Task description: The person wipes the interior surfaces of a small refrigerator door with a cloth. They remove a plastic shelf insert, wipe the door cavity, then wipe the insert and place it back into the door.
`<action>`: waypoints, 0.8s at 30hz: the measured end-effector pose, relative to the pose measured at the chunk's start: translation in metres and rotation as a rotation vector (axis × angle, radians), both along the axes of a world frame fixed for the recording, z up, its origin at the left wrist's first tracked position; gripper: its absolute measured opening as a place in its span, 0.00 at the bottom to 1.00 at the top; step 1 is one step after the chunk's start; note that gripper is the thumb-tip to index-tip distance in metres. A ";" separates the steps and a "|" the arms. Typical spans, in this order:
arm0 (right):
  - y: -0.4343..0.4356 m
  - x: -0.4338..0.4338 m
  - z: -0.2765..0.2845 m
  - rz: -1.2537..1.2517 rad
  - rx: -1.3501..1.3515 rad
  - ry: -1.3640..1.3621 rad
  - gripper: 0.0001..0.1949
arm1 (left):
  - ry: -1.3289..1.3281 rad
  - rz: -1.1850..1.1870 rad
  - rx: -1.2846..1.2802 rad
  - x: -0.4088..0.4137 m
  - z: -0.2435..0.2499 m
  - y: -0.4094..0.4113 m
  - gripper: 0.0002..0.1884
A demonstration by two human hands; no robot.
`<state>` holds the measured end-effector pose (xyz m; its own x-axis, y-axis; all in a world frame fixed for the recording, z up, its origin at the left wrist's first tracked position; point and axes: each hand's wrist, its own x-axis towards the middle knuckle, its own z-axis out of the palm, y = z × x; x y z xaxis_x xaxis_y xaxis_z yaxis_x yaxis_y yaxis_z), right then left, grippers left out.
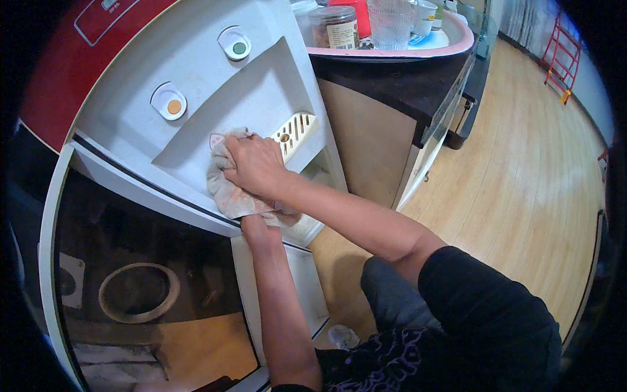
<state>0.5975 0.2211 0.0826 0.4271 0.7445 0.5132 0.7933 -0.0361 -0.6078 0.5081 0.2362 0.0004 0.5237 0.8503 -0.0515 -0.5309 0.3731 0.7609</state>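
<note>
My right hand [257, 164] is pressed on a crumpled, pale, stained cloth [228, 188], fingers curled into it. The cloth lies against the recess of a white water dispenser [196, 142], beside a cream slotted drip tray grille [296, 130] that looks tilted. My left hand [264, 232] is below the cloth at the recess's lower edge; the cloth hides most of it, so its grip cannot be seen. Above sit two dispensing outlets, one with a green button [239, 48], the other with an orange button [174, 107].
The dispenser has a red top [63, 63] and a dark glossy door [147, 235]. On the right, a pink-rimmed tray [392, 54] holding cups and a jar [334, 29] stands on a dark cabinet [372, 78]. A red ladder [563, 59] leans beyond the wooden floor [519, 171].
</note>
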 end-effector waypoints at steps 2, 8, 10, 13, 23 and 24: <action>0.005 -0.002 0.011 -0.099 0.397 -0.125 0.21 | -0.024 -0.019 -0.061 -0.001 0.009 -0.005 0.24; 0.025 -0.007 0.036 -0.164 0.631 -0.200 0.24 | 0.036 0.022 -0.080 -0.003 -0.002 0.003 0.24; 0.021 -0.004 0.030 -0.126 0.511 -0.187 0.24 | 0.096 0.070 -0.105 -0.001 0.007 -0.005 0.23; 0.012 0.001 0.004 -0.122 0.356 -0.142 0.24 | 0.036 0.048 -0.069 0.001 0.003 -0.003 0.22; -0.022 0.000 0.035 -0.032 0.721 0.007 0.25 | 0.012 -0.068 -0.017 0.002 0.003 -0.004 0.24; -0.028 -0.006 0.038 -0.010 0.805 -0.009 0.24 | -0.001 -0.103 0.008 -0.003 0.004 -0.004 0.24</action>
<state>0.5917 0.1926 0.1208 0.4252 0.1407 0.8941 0.8001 0.4035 -0.4440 0.5048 0.2326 0.0048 0.6081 0.7926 -0.0440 -0.4913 0.4193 0.7634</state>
